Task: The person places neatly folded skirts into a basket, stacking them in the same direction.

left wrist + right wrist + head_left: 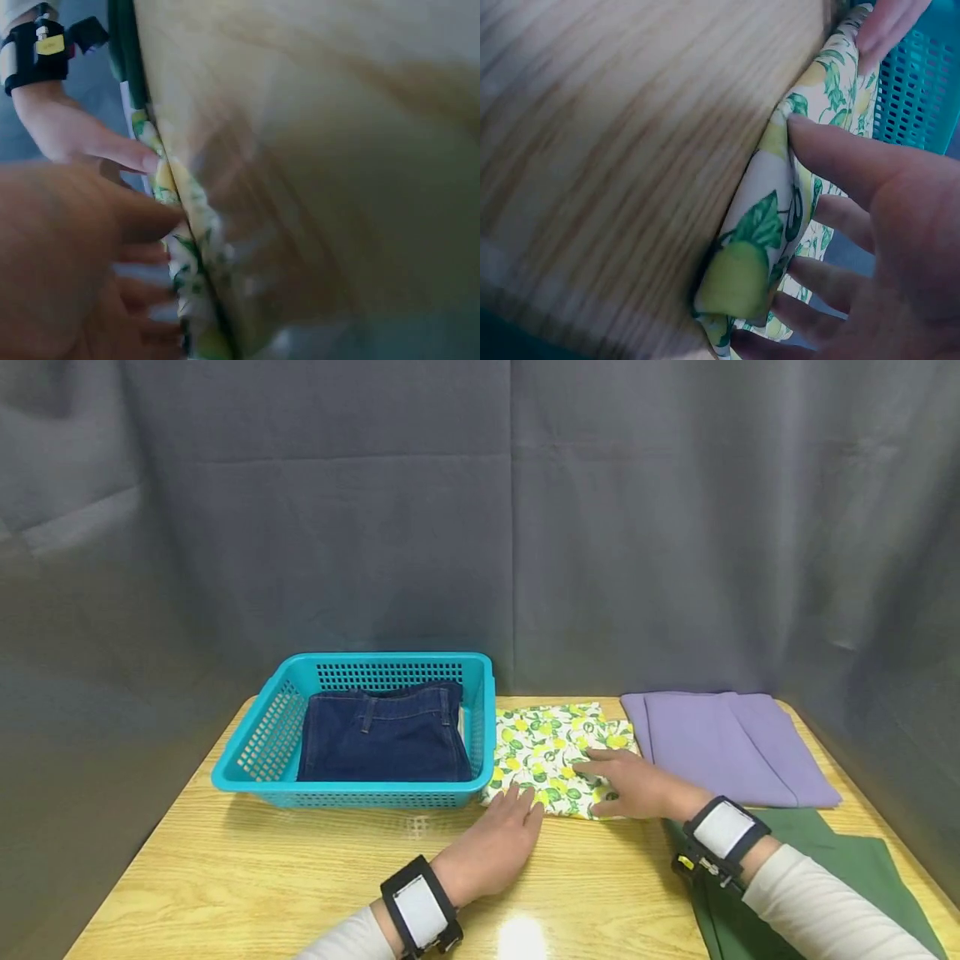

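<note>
A folded white cloth printed with lemons and green leaves (555, 752) lies flat on the table, right beside the blue basket (360, 794). At its front left corner my left hand (491, 847) rests with straight fingers, fingertips right at the cloth's edge. My right hand (633, 783) reaches over the cloth's right part, fingers spread and thumb toward the front edge. In the right wrist view, the thumb and fingertips touch the folded edge of the lemon-print cloth (757, 240). The left wrist view is blurred, with the left hand's fingers (142, 300) along the same edge.
Folded dark blue jeans (386, 739) lie inside the basket. Right of the lemon-print cloth is a folded lavender cloth (720, 743). A dark green cloth (847, 877) lies at the front right, partly under the right forearm. Grey curtains (510, 527) hang behind the wooden table (262, 877).
</note>
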### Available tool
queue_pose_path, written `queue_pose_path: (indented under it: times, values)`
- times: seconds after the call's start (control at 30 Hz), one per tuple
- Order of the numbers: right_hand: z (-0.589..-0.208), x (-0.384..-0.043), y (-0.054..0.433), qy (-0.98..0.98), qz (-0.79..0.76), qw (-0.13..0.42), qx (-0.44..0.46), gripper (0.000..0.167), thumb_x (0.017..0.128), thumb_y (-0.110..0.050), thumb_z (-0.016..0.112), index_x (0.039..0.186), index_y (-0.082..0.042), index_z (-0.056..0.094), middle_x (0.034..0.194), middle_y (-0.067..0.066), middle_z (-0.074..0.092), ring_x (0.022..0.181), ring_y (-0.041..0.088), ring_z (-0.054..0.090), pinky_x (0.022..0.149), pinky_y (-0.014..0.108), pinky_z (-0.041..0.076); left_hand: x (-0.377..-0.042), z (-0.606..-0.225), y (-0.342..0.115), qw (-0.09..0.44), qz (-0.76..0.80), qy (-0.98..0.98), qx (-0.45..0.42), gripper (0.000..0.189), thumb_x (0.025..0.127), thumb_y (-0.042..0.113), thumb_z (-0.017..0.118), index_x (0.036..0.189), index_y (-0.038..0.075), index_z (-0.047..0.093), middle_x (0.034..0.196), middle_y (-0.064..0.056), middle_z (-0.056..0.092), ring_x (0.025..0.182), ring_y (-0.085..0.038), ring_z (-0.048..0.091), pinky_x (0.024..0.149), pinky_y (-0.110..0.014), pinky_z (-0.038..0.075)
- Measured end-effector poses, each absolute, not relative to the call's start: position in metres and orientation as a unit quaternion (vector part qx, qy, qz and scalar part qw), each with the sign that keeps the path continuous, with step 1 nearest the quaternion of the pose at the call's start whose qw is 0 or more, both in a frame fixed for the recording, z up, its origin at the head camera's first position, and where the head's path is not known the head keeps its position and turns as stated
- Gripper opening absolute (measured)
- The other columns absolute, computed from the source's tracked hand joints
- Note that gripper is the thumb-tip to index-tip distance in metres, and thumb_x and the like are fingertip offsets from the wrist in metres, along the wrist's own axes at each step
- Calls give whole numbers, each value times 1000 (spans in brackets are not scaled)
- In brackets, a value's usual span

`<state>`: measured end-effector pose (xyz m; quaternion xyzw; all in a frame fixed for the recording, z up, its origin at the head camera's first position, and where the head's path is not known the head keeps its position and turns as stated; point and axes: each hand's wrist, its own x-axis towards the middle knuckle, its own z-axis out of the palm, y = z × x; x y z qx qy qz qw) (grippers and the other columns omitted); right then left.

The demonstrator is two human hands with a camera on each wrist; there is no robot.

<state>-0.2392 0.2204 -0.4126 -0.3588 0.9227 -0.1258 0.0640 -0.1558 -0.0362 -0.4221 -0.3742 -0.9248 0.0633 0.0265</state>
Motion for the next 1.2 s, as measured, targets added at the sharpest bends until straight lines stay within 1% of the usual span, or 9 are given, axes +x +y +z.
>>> queue_pose_path:
  times: [0.17,0.37,0.5,0.6,0.77,0.93,1.0,1.07,1.2]
  values:
    - [-410,-239,215,923,-111,37,-366,59,83,-25,80,134,-3,60,139,28,55,129,49,51,101,60,48,-162,-423,-35,34,105,-928,-355,43,102,8,48,145,3,47,150,-21,46,140,-33,45,115,-37,42]
    - [-404,-232,213,926,-118,86,-349,60,82,-26,80,135,-5,60,141,27,53,133,48,46,102,61,47,-162,-409,-39,2,70,-928,-366,40,98,6,56,138,7,56,141,-13,57,130,-25,57,105,-31,50]
    - [-401,-218,212,925,-129,110,-339,60,82,-28,81,134,-8,61,142,27,51,132,48,46,100,60,48,-153,-406,-45,7,52,-921,-387,31,98,5,57,128,10,63,127,-6,64,110,-18,66,86,-26,57]
    - [-399,-204,211,921,-140,115,-345,59,81,-29,82,133,-10,62,141,27,52,129,47,49,97,59,50,-143,-406,-51,34,56,-911,-406,22,96,5,60,115,12,67,113,-1,68,94,-12,68,71,-22,56]
    - [-399,-178,208,920,-145,122,-343,59,80,-33,82,132,-12,63,139,26,52,122,46,53,92,57,51,-121,-407,-56,64,77,-898,-428,12,95,8,62,102,15,70,96,4,68,82,-7,65,62,-19,52]
    - [-398,-149,206,920,-154,145,-330,58,80,-40,81,131,-18,65,139,20,53,119,42,53,85,51,52,-101,-407,-58,32,53,-892,-447,5,93,18,67,90,18,71,81,7,63,71,-3,60,56,-16,47]
    - [-398,-138,207,919,-156,149,-329,58,79,-43,81,130,-20,65,138,17,54,117,39,53,82,46,52,-96,-407,-59,14,33,-890,-455,8,91,24,70,85,19,71,76,9,62,67,0,57,54,-14,44]
    - [-398,-130,207,918,-158,153,-329,57,79,-45,81,129,-23,66,136,15,54,116,35,52,79,41,52,-93,-406,-60,-8,5,-889,-458,19,91,35,70,78,21,71,70,10,60,60,2,52,52,-13,40]
    - [-399,-118,208,912,-175,165,-333,55,79,-47,80,128,-26,66,136,12,54,113,29,49,75,33,49,-89,-405,-61,-32,-39,-884,-464,35,89,36,70,57,23,61,52,14,46,49,6,33,46,-10,30]
